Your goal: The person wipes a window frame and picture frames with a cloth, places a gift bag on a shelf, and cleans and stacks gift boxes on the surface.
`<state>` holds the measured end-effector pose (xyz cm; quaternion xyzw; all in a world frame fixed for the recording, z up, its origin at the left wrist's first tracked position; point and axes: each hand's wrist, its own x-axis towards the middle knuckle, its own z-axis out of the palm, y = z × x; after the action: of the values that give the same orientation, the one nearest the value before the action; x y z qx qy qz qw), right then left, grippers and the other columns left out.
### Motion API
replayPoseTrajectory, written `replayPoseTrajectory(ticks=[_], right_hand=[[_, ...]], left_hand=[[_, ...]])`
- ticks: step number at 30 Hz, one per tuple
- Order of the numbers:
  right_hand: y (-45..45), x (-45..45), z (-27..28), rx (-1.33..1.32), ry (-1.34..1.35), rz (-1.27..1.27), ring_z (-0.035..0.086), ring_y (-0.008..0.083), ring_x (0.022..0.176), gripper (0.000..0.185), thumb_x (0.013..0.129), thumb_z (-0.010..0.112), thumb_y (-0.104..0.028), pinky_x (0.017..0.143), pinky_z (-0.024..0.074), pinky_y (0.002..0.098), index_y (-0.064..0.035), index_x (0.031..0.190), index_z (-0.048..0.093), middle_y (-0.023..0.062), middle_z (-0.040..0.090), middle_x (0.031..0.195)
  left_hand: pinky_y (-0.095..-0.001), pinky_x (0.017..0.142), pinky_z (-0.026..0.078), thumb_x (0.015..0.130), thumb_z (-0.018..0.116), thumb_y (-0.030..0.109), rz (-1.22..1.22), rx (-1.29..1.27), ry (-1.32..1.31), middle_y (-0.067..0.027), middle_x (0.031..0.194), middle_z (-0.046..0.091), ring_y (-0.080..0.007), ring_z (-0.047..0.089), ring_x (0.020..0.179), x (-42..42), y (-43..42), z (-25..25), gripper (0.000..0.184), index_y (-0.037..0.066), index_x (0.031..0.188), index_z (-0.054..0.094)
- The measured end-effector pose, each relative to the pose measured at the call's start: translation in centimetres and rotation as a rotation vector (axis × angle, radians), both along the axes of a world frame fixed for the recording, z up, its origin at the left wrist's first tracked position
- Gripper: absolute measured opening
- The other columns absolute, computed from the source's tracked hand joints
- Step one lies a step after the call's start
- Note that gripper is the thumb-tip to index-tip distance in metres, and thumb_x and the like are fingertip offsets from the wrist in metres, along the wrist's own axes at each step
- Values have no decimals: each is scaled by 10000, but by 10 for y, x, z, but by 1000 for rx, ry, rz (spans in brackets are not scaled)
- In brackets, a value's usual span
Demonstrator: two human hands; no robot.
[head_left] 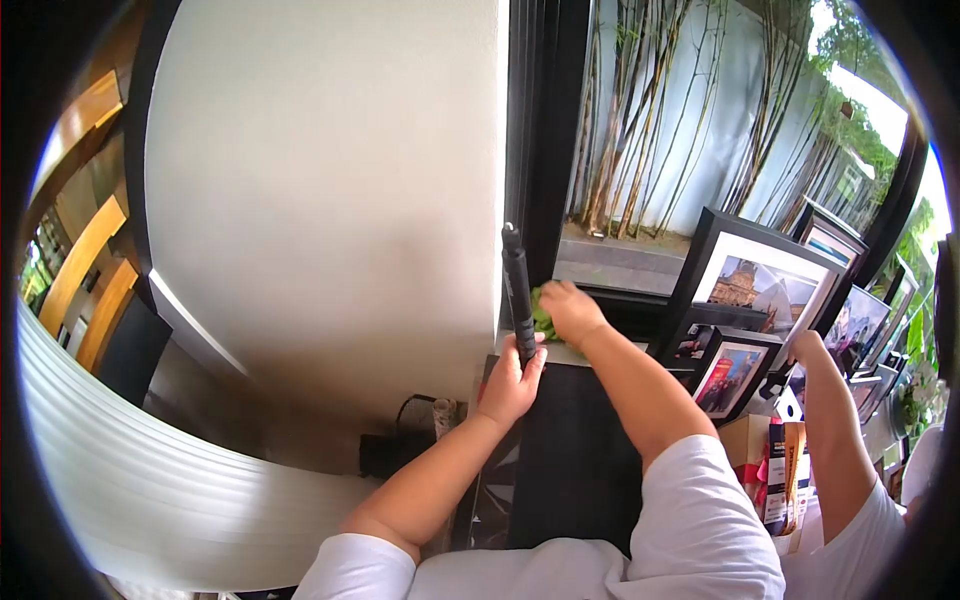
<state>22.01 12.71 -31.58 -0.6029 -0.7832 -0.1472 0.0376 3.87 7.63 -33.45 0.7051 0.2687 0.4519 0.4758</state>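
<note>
My left hand [512,385] is wrapped round the lower end of a black cylindrical rod [518,295], held upright with its narrower tip pointing up. Its exact kind does not show. Just right of it, my right hand [574,312] is closed on a green cloth [542,314], pressed down at the corner of the window sill. Part of the cloth is hidden under the fingers. Below both hands lies a dark flat surface [580,450].
Framed photos [765,280] crowd the sill to the right, where a co-worker's hand [806,347] reaches among them. Boxes [785,470] stand below. A white wall [330,200] rises at the left, and a window [680,120] shows bamboo outside.
</note>
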Motion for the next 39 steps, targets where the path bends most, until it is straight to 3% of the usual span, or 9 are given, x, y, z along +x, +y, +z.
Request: replayPoseTrajectory(ticks=[8, 10, 12, 17, 19, 24, 26, 28, 39], right_hand=[[22, -27, 280, 1298, 398, 319, 486, 360, 988, 315, 695, 585, -42, 844, 410, 449, -49, 1008, 549, 173, 530, 1021], [15, -49, 334, 1085, 471, 127, 257, 306, 1314, 526, 878, 439, -179, 1081, 227, 425, -33, 1364, 303, 128, 268, 1437], [31, -64, 362, 937, 338, -171, 307, 314, 1282, 526, 866, 480, -138, 1064, 273, 413, -46, 1358, 317, 158, 325, 1392], [16, -83, 294, 623, 924, -65, 430, 277, 1182, 522, 896, 460, -95, 986, 378, 366, -63, 1379, 266, 169, 394, 1322], [65, -46, 203, 1126, 471, 208, 499, 376, 925, 443, 727, 606, -56, 819, 415, 446, -1, 1126, 421, 203, 487, 1008], [39, -22, 21, 564, 593, 266, 470, 398, 1032, 502, 699, 620, -37, 926, 393, 429, 39, 1149, 411, 236, 476, 1070], [35, -13, -35, 427, 185, 270, 469, 400, 1070, 486, 723, 606, -97, 924, 397, 438, 5, 1157, 414, 224, 485, 1089], [4, -25, -19, -269, 593, -164, 486, 337, 1119, 434, 756, 583, -171, 917, 403, 426, -62, 1153, 446, 182, 506, 1140], [-9, -10, -15, -387, 153, -198, 507, 249, 1146, 320, 789, 603, -201, 851, 471, 384, -142, 1104, 606, 27, 549, 1224]], left_hand=[[-281, 731, 513, 924, 494, 151, -34, -9, -106, -105, 1032, 528, -172, 568, 904, 4, 5, -11, 265, -4, 1126, 420], [-288, 665, 481, 921, 514, 182, 9, 14, -185, -96, 866, 586, -161, 581, 705, 6, 3, -10, 242, 14, 1086, 460], [-280, 642, 476, 916, 521, 167, 19, 10, -176, -85, 843, 579, -151, 574, 677, 5, 2, -7, 213, 19, 1056, 460], [-279, 690, 519, 919, 499, 131, -29, 23, -109, -90, 976, 531, -165, 577, 851, 2, 6, -8, 212, 8, 1075, 424], [-284, 721, 543, 922, 482, 115, -46, 3, -74, -99, 1055, 518, -177, 584, 946, 1, 5, -8, 216, -2, 1088, 408], [-253, 657, 480, 904, 544, 167, 31, -118, -211, -65, 854, 565, -122, 579, 710, 8, -1, -3, 214, 25, 1037, 456], [-257, 690, 507, 915, 517, 147, 28, -57, -156, -75, 921, 562, -136, 596, 826, 7, 1, -8, 187, 23, 1037, 448], [-264, 701, 521, 922, 499, 136, -13, -33, -222, -79, 952, 556, -143, 596, 876, 8, 2, -11, 172, 25, 1039, 444], [-292, 684, 544, 921, 494, 144, 46, -15, -184, -101, 951, 574, -177, 621, 845, 5, 4, -13, 176, 23, 1040, 445]])
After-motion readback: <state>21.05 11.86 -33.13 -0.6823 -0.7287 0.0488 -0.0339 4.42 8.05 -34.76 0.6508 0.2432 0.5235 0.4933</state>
